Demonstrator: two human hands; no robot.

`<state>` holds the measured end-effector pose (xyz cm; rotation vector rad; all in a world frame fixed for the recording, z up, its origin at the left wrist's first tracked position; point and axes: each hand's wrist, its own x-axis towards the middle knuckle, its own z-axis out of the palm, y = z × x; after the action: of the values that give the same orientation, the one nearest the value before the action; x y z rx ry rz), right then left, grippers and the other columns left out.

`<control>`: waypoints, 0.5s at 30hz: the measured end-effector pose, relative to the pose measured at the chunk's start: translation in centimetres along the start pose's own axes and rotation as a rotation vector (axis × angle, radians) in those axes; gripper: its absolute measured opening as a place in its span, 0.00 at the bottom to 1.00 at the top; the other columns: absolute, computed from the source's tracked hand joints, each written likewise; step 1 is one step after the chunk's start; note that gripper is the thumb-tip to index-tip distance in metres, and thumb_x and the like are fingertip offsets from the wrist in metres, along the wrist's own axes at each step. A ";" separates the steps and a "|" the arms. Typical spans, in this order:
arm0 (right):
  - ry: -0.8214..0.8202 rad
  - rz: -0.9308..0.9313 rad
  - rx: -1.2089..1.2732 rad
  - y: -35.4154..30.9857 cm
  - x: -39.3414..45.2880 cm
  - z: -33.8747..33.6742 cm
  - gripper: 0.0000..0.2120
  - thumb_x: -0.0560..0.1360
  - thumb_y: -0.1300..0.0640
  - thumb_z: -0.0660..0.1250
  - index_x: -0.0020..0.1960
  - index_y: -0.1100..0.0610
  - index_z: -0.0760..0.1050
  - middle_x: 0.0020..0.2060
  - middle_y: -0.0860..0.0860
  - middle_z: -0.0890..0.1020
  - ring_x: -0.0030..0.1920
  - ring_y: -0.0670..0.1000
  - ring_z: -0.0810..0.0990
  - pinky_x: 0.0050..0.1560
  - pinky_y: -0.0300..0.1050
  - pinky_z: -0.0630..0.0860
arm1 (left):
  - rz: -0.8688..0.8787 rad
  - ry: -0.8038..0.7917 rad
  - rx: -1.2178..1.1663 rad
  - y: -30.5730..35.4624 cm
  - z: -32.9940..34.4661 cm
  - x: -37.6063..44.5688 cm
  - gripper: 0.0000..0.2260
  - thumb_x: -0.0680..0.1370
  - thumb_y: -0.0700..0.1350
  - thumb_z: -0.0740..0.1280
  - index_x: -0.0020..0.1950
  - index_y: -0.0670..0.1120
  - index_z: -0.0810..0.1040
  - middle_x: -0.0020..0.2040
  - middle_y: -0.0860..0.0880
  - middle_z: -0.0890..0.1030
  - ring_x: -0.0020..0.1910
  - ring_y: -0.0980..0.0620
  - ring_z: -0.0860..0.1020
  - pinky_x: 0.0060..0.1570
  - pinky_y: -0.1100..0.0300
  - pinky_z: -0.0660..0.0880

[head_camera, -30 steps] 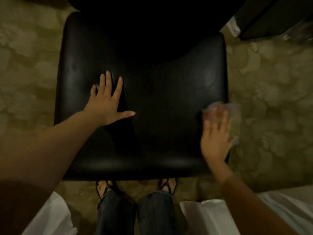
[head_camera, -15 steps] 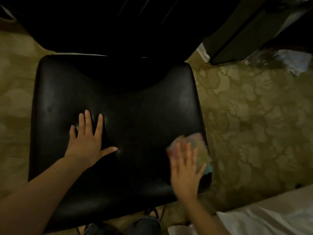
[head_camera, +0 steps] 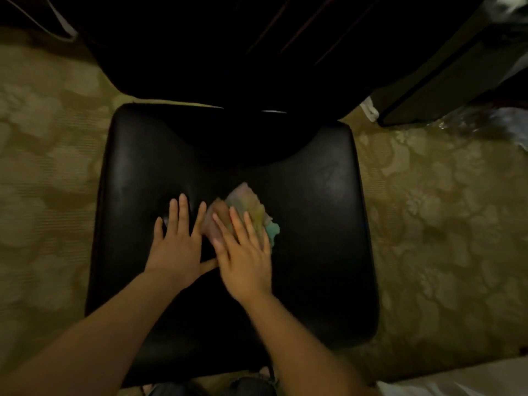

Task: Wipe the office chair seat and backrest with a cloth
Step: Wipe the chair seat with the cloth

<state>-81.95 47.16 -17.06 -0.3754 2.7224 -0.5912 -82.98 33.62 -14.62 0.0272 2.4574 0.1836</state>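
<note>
A: Black leather, a little shiny — the seat is filling the centre of the frame. How far is the wiping going?

B: I think only the seat is being wiped; the backrest, dark at the top, is probably waiting. The right hand is pressing flat, fingers spread, on the pale multicoloured cloth at mid-seat. The left hand is lying spread just beside it, holding nothing.
</note>
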 end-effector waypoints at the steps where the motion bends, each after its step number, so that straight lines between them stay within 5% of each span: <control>1: 0.030 -0.021 0.011 1.4 -0.2 -0.5 0.22 0.79 0.45 0.43 0.73 0.41 0.47 0.75 0.43 0.53 0.74 0.47 0.47 0.71 0.49 0.46 | 0.019 0.006 -0.031 -0.3 -0.3 -0.2 0.46 0.72 0.66 0.57 0.69 0.46 0.27 0.69 0.39 0.27 0.71 0.42 0.31 0.71 0.44 0.44; 4: 0.372 0.348 0.013 5.7 2.3 -2.9 0.22 0.80 0.50 0.53 0.73 0.53 0.62 0.72 0.56 0.65 0.71 0.60 0.63 0.69 0.56 0.60 | 0.089 -0.018 -0.119 -1.9 -1.9 -0.5 0.43 0.72 0.64 0.61 0.73 0.50 0.35 0.74 0.43 0.33 0.74 0.46 0.37 0.72 0.50 0.48; 7: 0.257 0.727 0.088 4.7 6.2 -4.0 0.22 0.83 0.50 0.47 0.76 0.47 0.51 0.76 0.52 0.52 0.76 0.56 0.49 0.72 0.54 0.49 | 0.119 0.060 -0.210 -4.1 -3.3 -1.3 0.38 0.74 0.59 0.62 0.75 0.52 0.42 0.76 0.48 0.40 0.75 0.51 0.44 0.72 0.54 0.53; 13: 0.082 0.041 -0.079 -10.4 6.1 3.2 0.26 0.72 0.54 0.51 0.68 0.47 0.71 0.70 0.49 0.69 0.68 0.54 0.69 0.68 0.49 0.59 | 0.017 0.204 -0.223 -9.1 -3.8 -3.6 0.32 0.76 0.51 0.60 0.75 0.51 0.46 0.77 0.49 0.48 0.75 0.52 0.51 0.70 0.57 0.54; 15: -0.126 0.059 0.066 -13.5 3.3 3.0 0.25 0.78 0.56 0.52 0.73 0.42 0.54 0.74 0.43 0.50 0.75 0.48 0.54 0.69 0.41 0.49 | -0.019 0.204 -0.243 -10.2 -4.8 -5.0 0.28 0.77 0.52 0.58 0.75 0.53 0.50 0.76 0.51 0.55 0.74 0.52 0.55 0.69 0.58 0.57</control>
<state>-81.36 33.24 -14.53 -0.3045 2.5776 -0.6185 -81.85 22.58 -9.20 -0.1261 2.6182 0.4976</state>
